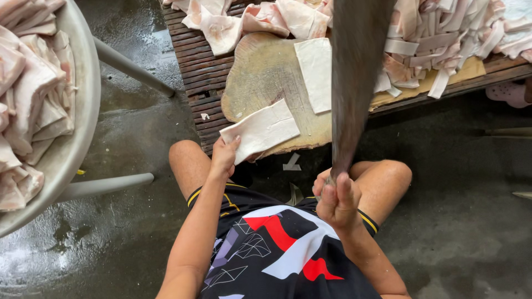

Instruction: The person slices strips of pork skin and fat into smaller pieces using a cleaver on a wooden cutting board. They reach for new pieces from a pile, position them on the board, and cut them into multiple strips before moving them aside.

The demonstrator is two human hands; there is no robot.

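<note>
The left hand [224, 158] pinches the near corner of a pale slab of pork skin [260, 130] lying on the edge of the round wooden chopping block [260, 72], while the right hand [337, 199] is clenched around the handle of a big cleaver [354, 72] raised above the block. A 2nd slab [314, 72] lies flat on the block, cut strips [438, 39] are heaped on the slatted tabletop [199, 66] behind, and a metal basin [72, 144] at the left holds more skin.

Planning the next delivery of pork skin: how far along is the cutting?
Done: cut strips piled behind the chopping block. In hand: left hand holds a slab, right hand the raised cleaver. Left: another slab, plus a full basin.
</note>
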